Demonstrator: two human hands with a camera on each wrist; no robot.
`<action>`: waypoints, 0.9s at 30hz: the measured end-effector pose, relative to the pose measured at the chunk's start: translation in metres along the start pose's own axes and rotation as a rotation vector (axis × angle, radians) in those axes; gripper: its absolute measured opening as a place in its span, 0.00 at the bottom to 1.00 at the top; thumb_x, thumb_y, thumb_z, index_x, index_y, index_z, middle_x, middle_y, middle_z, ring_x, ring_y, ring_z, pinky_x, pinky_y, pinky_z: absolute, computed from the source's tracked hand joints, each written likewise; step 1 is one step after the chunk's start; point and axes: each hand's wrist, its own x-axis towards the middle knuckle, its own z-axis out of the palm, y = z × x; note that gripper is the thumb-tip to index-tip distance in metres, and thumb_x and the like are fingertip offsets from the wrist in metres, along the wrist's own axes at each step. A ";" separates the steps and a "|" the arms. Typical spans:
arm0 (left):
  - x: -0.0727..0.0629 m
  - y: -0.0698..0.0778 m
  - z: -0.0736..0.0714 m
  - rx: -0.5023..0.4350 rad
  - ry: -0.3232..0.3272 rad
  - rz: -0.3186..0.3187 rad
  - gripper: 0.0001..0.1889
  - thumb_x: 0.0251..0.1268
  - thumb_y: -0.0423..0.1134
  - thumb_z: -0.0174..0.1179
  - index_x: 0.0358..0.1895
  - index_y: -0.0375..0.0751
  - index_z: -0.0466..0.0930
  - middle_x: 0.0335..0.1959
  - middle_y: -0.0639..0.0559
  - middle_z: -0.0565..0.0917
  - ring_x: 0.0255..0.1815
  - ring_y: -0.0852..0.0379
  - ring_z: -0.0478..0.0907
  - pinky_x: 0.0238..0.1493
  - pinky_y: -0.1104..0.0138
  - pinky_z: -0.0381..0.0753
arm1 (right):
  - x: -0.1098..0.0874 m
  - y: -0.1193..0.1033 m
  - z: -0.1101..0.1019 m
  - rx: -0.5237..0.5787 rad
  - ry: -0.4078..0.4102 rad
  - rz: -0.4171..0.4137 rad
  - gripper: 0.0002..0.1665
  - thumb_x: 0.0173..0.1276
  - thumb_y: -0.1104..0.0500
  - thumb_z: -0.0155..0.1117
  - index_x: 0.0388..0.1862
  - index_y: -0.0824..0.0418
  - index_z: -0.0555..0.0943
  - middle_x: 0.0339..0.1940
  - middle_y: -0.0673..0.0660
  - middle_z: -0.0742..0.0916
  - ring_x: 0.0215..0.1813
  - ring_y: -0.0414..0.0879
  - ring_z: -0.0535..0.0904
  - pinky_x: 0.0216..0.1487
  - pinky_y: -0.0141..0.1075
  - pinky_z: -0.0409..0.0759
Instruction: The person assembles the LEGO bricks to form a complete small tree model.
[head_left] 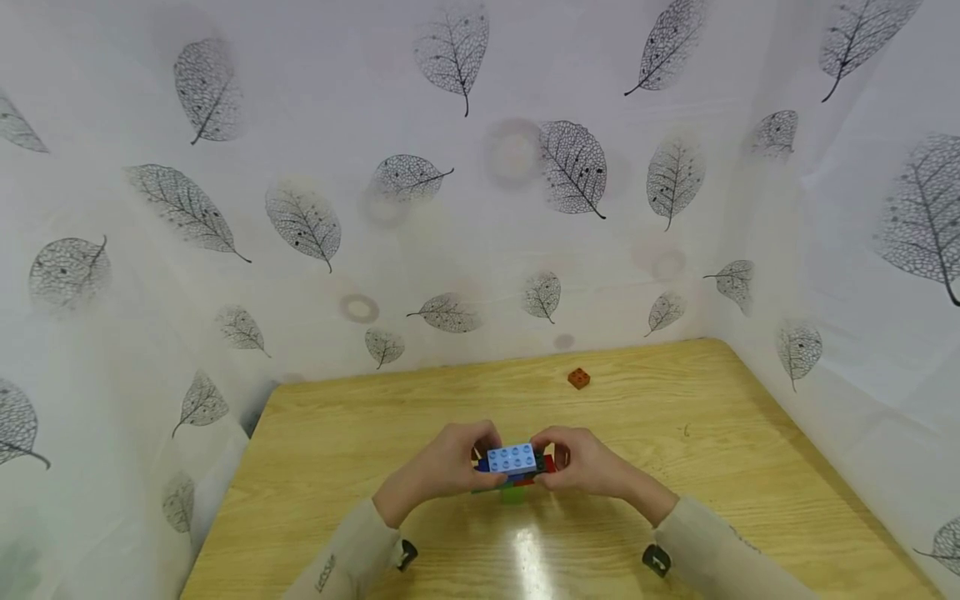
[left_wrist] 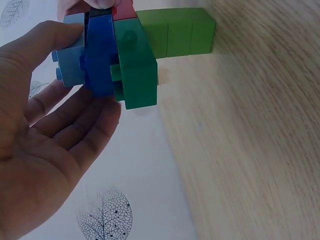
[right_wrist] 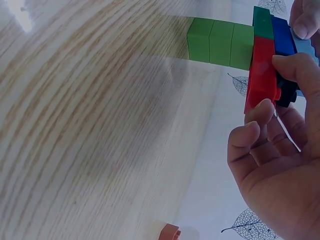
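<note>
Between the two hands stands a tower of toy bricks. Three light green bricks [right_wrist: 221,42] form its narrow column. Above them lie a dark green brick [left_wrist: 139,75] and a red brick [right_wrist: 262,67] side by side, then a blue brick [left_wrist: 101,55] and a black brick [right_wrist: 286,91]. A light blue brick [head_left: 512,459] with studs up tops it. My left hand [head_left: 450,467] pinches the light blue brick, thumb on the near side and fingers behind. With thumb and curled fingers, my right hand [head_left: 588,465] grips the tower's right end around the black and red bricks.
An orange-brown brick [head_left: 579,378] lies alone near the back edge of the wooden table [head_left: 337,433]. A white curtain [head_left: 480,242] with leaf prints hangs behind the table and along both sides.
</note>
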 end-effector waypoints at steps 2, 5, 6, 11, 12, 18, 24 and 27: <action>0.000 0.000 0.001 -0.009 -0.007 0.000 0.14 0.63 0.42 0.76 0.43 0.49 0.78 0.38 0.56 0.87 0.36 0.67 0.81 0.40 0.73 0.82 | 0.000 0.000 0.000 -0.004 0.000 -0.005 0.24 0.65 0.54 0.78 0.59 0.55 0.84 0.38 0.53 0.86 0.32 0.36 0.75 0.30 0.30 0.76; 0.000 -0.001 0.002 -0.006 -0.009 0.019 0.14 0.64 0.41 0.75 0.44 0.49 0.77 0.38 0.55 0.87 0.36 0.67 0.81 0.40 0.73 0.82 | 0.000 -0.001 0.000 -0.012 0.004 -0.016 0.24 0.66 0.54 0.77 0.59 0.55 0.83 0.40 0.53 0.86 0.32 0.36 0.75 0.31 0.30 0.76; 0.000 -0.001 0.002 -0.004 -0.010 0.026 0.14 0.64 0.41 0.75 0.44 0.49 0.76 0.38 0.55 0.87 0.35 0.67 0.80 0.40 0.73 0.82 | -0.001 -0.001 0.000 -0.019 0.009 -0.020 0.24 0.66 0.53 0.78 0.60 0.54 0.83 0.40 0.53 0.86 0.31 0.36 0.74 0.31 0.30 0.75; 0.000 -0.003 0.002 -0.005 -0.016 0.034 0.14 0.65 0.42 0.74 0.43 0.51 0.75 0.38 0.56 0.86 0.35 0.67 0.79 0.39 0.73 0.81 | -0.003 -0.008 0.000 -0.052 0.059 -0.073 0.26 0.67 0.49 0.78 0.62 0.50 0.82 0.46 0.49 0.85 0.31 0.35 0.71 0.31 0.30 0.73; 0.000 -0.002 0.002 -0.007 -0.017 0.030 0.14 0.66 0.42 0.74 0.43 0.51 0.75 0.37 0.57 0.86 0.35 0.66 0.80 0.39 0.73 0.81 | -0.002 -0.010 0.000 -0.061 0.067 -0.091 0.26 0.68 0.48 0.78 0.62 0.49 0.82 0.46 0.48 0.85 0.31 0.35 0.71 0.31 0.29 0.73; -0.001 -0.003 0.002 -0.032 -0.018 0.022 0.12 0.66 0.43 0.73 0.42 0.50 0.76 0.37 0.56 0.86 0.36 0.55 0.83 0.37 0.73 0.80 | -0.001 -0.017 0.004 -0.081 0.082 -0.179 0.21 0.72 0.53 0.74 0.61 0.53 0.83 0.44 0.49 0.86 0.33 0.35 0.74 0.32 0.30 0.77; -0.002 -0.007 0.004 -0.032 0.002 0.021 0.12 0.67 0.46 0.73 0.43 0.51 0.78 0.38 0.57 0.85 0.37 0.51 0.83 0.36 0.73 0.79 | -0.002 -0.013 0.005 -0.095 0.094 -0.196 0.19 0.73 0.53 0.73 0.60 0.53 0.83 0.45 0.48 0.87 0.35 0.34 0.75 0.34 0.31 0.78; -0.002 -0.009 0.006 -0.022 0.007 0.023 0.13 0.67 0.47 0.73 0.44 0.52 0.78 0.38 0.59 0.84 0.36 0.57 0.80 0.36 0.74 0.78 | -0.002 -0.012 0.006 -0.081 0.090 -0.189 0.19 0.73 0.53 0.73 0.60 0.53 0.83 0.45 0.48 0.87 0.34 0.33 0.74 0.33 0.30 0.77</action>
